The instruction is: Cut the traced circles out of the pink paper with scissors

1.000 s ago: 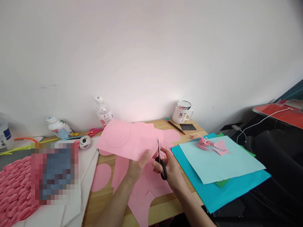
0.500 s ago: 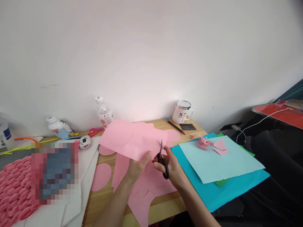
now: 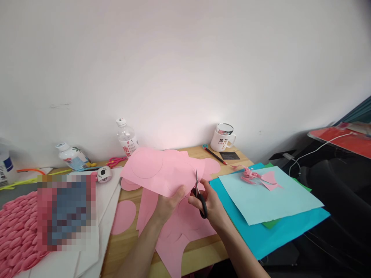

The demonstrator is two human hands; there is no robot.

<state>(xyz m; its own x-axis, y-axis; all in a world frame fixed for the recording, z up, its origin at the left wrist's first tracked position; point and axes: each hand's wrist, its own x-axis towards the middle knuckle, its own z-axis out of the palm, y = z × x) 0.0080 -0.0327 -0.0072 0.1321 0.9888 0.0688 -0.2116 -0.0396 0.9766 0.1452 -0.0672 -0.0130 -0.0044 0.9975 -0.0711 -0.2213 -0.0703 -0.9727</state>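
Observation:
My left hand (image 3: 170,204) grips the lower edge of a pink paper sheet (image 3: 162,170), thumb on top and the other fingers hidden beneath. Round outlines are drawn on this sheet, which is held up above the table. In my right hand (image 3: 210,200) is a pair of scissors (image 3: 202,202) with black handles, its blades pointing up and lying at the sheet's right part. How far the blades are apart is hard to make out. Below lie more pink sheets (image 3: 171,255), and a cut pink paper circle (image 3: 126,217) rests on the wood at the left.
Light blue paper (image 3: 269,197) with pink scraps (image 3: 251,174) lies on the right. Along the wall stand a plastic bottle (image 3: 126,137) and a white mug (image 3: 220,141), with a pencil (image 3: 216,155) nearby. A pink braided item (image 3: 20,227) and white sheets (image 3: 87,255) fill the left.
Almost nothing differs. The scissors' blades have shifted slightly to the left and look closer together; both hands keep their hold.

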